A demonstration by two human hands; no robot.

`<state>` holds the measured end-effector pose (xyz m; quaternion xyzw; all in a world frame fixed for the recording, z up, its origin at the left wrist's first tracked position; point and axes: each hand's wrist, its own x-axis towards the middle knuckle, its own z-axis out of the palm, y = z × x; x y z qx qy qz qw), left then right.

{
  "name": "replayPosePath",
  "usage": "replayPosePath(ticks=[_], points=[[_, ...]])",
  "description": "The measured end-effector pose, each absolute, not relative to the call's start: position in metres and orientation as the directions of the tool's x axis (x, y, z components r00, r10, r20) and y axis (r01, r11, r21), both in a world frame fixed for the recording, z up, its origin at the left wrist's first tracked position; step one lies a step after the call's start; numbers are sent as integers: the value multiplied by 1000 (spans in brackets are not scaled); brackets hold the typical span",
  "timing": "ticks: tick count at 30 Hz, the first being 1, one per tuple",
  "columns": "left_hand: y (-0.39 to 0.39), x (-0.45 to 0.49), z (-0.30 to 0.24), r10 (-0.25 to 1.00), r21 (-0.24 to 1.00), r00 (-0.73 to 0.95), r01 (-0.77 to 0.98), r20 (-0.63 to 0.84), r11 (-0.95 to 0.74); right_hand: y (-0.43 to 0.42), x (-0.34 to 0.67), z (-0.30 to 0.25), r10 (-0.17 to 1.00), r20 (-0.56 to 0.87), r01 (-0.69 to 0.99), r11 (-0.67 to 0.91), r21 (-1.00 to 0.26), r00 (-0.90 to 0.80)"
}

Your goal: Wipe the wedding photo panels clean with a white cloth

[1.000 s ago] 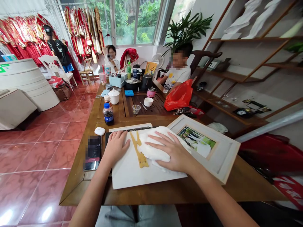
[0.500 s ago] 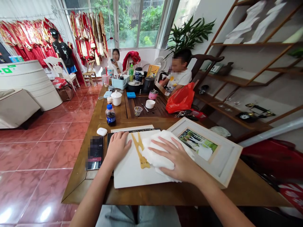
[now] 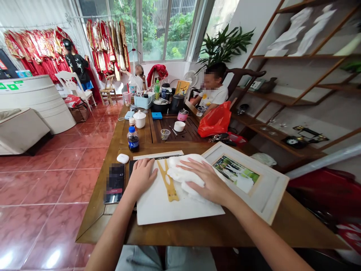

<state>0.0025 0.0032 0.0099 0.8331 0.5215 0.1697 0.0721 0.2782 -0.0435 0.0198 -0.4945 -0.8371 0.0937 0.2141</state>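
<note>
On my feed, the wooden table [image 3: 197, 229] carries a white board [image 3: 180, 207], with a framed photograph [image 3: 248, 180] lying just right of it. A wad of white padding [image 3: 183, 177] sits on the board beside a yellow forked strip [image 3: 168, 184]. My right hand [image 3: 208, 182] presses flat on the wad, its fingers [image 3: 191, 163] spread wide, gripping nothing. My left hand [image 3: 142, 177] rests empty at the board's upper edge, fingers close together.

Crumpled white cloth wad [image 3: 184, 177] on white board [image 3: 180, 210] w/ yellow forked strip [image 3: 169, 190] just beside
</note>
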Motion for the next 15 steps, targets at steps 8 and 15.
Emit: replayPosePath(ticks=[8,15], points=[[2,3,9,886,270,408,848,218,-457,0,243,28,837,166,770,546,-330,-522],[-2,4,14,896,264,406,858,179,-441,-19,247,26,766,167,718,641,-273,-621]])
